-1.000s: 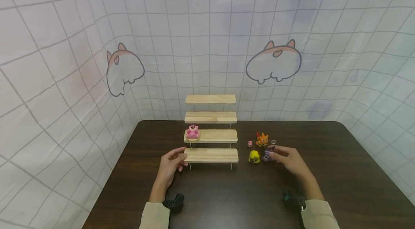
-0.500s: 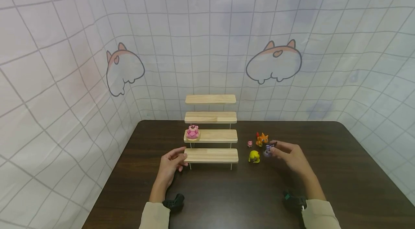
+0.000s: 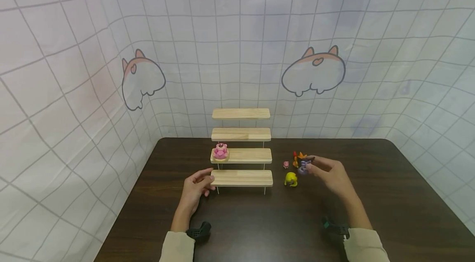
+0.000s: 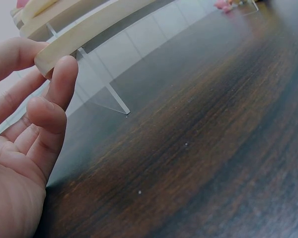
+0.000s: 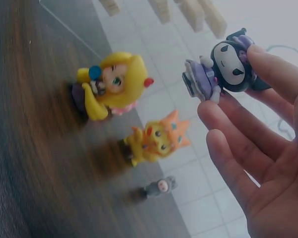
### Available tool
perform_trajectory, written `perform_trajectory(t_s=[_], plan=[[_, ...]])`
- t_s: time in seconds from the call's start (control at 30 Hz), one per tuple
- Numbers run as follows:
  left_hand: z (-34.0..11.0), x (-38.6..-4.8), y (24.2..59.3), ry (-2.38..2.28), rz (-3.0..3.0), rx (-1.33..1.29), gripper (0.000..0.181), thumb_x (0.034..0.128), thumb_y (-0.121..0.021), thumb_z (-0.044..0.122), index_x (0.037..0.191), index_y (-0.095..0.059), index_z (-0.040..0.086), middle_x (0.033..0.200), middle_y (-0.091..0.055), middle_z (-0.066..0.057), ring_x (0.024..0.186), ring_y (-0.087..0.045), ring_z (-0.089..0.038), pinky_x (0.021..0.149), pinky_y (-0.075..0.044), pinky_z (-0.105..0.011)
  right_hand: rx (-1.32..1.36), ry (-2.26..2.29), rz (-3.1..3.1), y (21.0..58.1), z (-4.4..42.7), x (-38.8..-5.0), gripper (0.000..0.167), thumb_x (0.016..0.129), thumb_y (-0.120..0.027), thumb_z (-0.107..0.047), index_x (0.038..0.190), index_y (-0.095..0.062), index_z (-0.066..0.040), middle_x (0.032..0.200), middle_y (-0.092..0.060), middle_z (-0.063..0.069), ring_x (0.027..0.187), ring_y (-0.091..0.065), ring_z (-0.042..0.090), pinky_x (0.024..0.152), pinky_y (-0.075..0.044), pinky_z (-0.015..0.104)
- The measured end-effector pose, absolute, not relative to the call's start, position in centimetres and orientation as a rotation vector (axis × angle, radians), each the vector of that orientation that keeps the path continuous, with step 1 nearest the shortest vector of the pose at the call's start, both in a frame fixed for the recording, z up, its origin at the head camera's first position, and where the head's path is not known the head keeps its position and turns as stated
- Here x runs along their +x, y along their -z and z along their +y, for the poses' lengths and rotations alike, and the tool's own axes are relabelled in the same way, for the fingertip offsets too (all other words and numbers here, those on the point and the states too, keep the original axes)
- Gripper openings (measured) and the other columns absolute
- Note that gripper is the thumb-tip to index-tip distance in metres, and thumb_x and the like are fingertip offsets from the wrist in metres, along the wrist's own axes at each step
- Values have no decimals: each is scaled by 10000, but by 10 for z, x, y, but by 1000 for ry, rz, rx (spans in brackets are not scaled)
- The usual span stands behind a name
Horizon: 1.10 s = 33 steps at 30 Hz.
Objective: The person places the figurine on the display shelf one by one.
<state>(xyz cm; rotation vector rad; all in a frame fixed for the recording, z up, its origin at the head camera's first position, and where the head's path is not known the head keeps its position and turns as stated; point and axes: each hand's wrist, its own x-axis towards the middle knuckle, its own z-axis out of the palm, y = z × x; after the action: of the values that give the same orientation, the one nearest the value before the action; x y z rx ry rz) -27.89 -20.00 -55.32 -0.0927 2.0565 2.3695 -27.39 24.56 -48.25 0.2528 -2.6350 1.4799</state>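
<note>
In the head view my right hand [image 3: 331,173] pinches a small purple-and-black figurine [image 5: 223,72] by its head and holds it off the table. The right wrist view shows its white face and lilac dress. My left hand [image 3: 196,184] holds the left end of the lowest board of a wooden tiered display stand [image 3: 242,178] between thumb and forefinger. A pink figurine [image 3: 220,152] sits at the left of the second board up. Near my right hand stand a yellow-haired figurine [image 5: 114,82], an orange-and-yellow figurine [image 5: 159,139] and a tiny grey figurine [image 5: 161,187].
A tiny pink figurine [image 3: 285,164] stands right of the display stand. The dark wooden table [image 3: 259,225] ends at a white gridded cloth backdrop [image 3: 241,56]. Clear legs [image 4: 107,87] hold up the boards.
My right hand has lifted the purple-and-black figurine from the table and moved it up and slightly left, in front of the orange figurine. My left hand keeps its place.
</note>
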Motion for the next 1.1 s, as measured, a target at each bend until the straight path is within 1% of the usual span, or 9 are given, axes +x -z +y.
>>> perform_trajectory(t_s=[0.13,0.27,0.4,0.5,0.57,0.7,0.8,0.93,1.1], plan=[[-200,-279,554,-2369,2060,-98,398,936,-737,109,1309,-660,-6,888,-700,-19,651,-689,-141,504,-461,-209,285,-1463,-2612,478,239,-273,427,976,-690,-414,1312,-697,-150,1274,-716,148,1049,-698,196,848,-584,392],[-200,-279,554,-2364,2067,-103,396,939,-735,108,1311,-660,-4,881,-699,-18,650,-690,-141,505,-463,-210,291,-1459,-2602,473,232,-271,407,969,-702,-409,1298,-710,-169,1270,-725,108,1077,-657,138,835,-549,317],[-200,-279,554,-2367,2067,-99,391,939,-734,108,1308,-663,0,873,-696,-18,648,-690,-140,505,-465,-210,319,-1472,-2597,470,224,-270,437,970,-703,-394,1325,-692,-138,1305,-706,129,1151,-662,218,860,-561,328],[-200,-280,554,-2369,2067,-100,397,942,-729,102,1316,-654,-10,873,-698,-17,646,-688,-138,504,-463,-209,342,-1498,-2582,468,217,-268,448,963,-716,-376,1326,-688,-114,1317,-696,147,1146,-691,258,863,-587,330],[-200,-280,555,-2368,2070,-100,402,944,-727,98,1321,-649,-15,876,-698,-16,647,-687,-136,504,-462,-209,364,-1505,-2570,467,212,-267,438,960,-723,-363,1316,-694,-109,1322,-691,154,1111,-708,207,852,-590,302],[-199,-280,554,-2367,2074,-102,399,946,-721,90,1323,-646,-19,877,-698,-15,646,-687,-135,503,-459,-208,407,-1543,-2532,465,202,-265,384,958,-730,-332,1285,-715,-131,1268,-720,134,1039,-705,83,826,-572,249],[-199,-280,554,-2367,2075,-101,390,945,-722,88,1316,-654,-12,873,-698,-17,644,-687,-136,502,-458,-209,415,-1571,-2509,464,193,-263,355,960,-728,-338,1270,-723,-165,1203,-748,97,1007,-703,36,824,-566,230],[-199,-280,553,-2367,2075,-102,378,942,-724,87,1305,-664,-3,876,-697,-20,644,-688,-138,502,-458,-210,410,-1584,-2488,463,183,-261,356,950,-735,-363,1261,-729,-189,1146,-770,56,990,-715,42,849,-562,226],[-199,-280,553,-2366,2069,-105,397,941,-727,91,1317,-653,-11,886,-699,-18,646,-686,-136,502,-459,-209,422,-1570,-2459,462,170,-258,377,942,-744,-359,1263,-728,-163,1090,-785,26,950,-735,89,831,-566,238]])
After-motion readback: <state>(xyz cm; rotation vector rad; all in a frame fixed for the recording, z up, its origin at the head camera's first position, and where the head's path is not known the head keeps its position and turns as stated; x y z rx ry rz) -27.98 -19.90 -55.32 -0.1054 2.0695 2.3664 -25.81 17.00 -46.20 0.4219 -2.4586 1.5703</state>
